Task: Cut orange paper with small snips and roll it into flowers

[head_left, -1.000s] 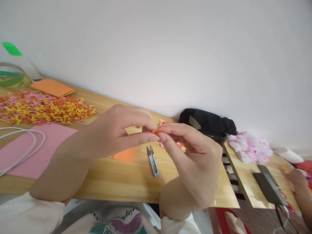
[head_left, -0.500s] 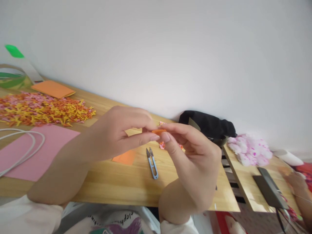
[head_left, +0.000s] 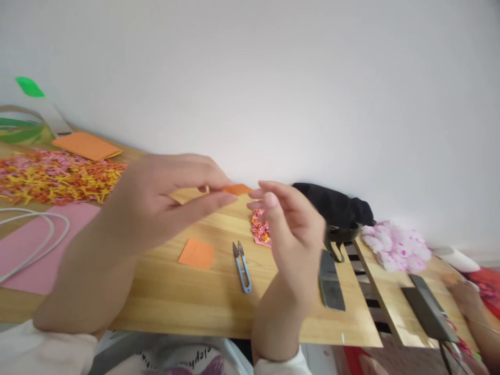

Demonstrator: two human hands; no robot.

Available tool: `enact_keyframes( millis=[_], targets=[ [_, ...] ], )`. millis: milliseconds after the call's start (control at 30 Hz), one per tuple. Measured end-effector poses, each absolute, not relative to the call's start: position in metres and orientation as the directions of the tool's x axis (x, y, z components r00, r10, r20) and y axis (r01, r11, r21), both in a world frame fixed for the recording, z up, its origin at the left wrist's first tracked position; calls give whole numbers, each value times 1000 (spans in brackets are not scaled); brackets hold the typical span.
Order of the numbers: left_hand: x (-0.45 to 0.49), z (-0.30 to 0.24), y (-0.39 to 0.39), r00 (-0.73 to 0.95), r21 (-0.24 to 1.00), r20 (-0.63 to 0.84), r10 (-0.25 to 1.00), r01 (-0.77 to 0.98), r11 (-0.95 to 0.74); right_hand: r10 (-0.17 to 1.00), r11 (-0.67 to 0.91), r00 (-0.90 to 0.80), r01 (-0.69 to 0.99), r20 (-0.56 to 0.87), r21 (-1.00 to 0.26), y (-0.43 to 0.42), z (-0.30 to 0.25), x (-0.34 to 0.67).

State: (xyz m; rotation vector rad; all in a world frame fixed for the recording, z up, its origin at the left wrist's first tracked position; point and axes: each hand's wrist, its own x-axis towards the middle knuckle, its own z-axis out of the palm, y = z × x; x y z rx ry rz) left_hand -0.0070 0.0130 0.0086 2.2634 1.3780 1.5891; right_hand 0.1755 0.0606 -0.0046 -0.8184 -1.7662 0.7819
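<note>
Closest in, white sleeves (head_left: pixel 50 351) lead up to two raised hands above the wooden counter (head_left: pixel 183 307). The left hand (head_left: pixel 167 192) pinches a small folded piece of orange paper (head_left: pixel 238 189) between thumb and fingertips, well off the surface. The right hand (head_left: pixel 295 234) grips nothing; its fingers are parted, tips just beside the paper's free end, and whether they touch it I cannot tell. Below lie blue-handled snips (head_left: pixel 243 273), with an orange square (head_left: pixel 197 253) to their left and a dark phone (head_left: pixel 332 281) to their right. A white cable loops over a pink sheet (head_left: pixel 39 276). Beyond that spreads a heap of tiny coloured pieces (head_left: pixel 58 177), with folded orange paper (head_left: pixel 88 146) behind it. Against the pale wall (head_left: pixel 273 94) rests a black bag (head_left: pixel 332 203).
</note>
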Motion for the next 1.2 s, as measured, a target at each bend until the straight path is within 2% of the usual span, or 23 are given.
enact_keyframes(
  millis=[67,100,167,233,300,433,567,800,900,967,1000,1067,1133,1200],
  targets=[
    [-13,11,9,-34,507,758,652,659,-556,819,543,-391,292,421,-787,82,-22,155],
    [-15,11,7,-69,516,760,646,668,-535,815,533,-474,389,333,-752,93,-34,142],
    [-17,12,5,-125,523,770,626,685,-507,762,559,-636,554,120,-617,110,-60,114],
    [-18,11,4,-123,517,768,628,698,-496,689,637,-724,634,-48,-438,119,-86,89],
    [-18,12,4,-83,504,764,640,697,-511,618,727,-777,622,-120,-291,119,-108,73],
    [-19,13,4,-60,494,776,627,676,-547,558,816,-822,568,-115,-108,106,-132,78],
    [-21,13,3,-81,499,777,625,685,-531,553,825,-825,562,-115,-62,88,-134,115],
    [-19,13,4,22,433,790,612,687,-583,584,776,-787,613,-200,-148,59,-121,176],
    [-15,12,5,38,412,795,606,700,-584,670,712,-738,669,-82,-213,59,-91,186],
    [-12,11,5,76,404,776,626,702,-586,727,677,-664,648,175,-350,58,-61,188],
    [-10,11,5,97,401,765,636,701,-590,729,681,-592,580,344,-446,56,-45,189],
    [-8,10,5,137,407,738,660,691,-597,732,681,-388,408,560,-608,46,-17,188],
    [-6,10,4,163,423,722,672,665,-616,721,693,-242,264,649,-671,34,2,185],
    [-4,11,4,185,447,711,678,625,-640,727,686,-211,210,653,-697,25,11,180]
  ],
)
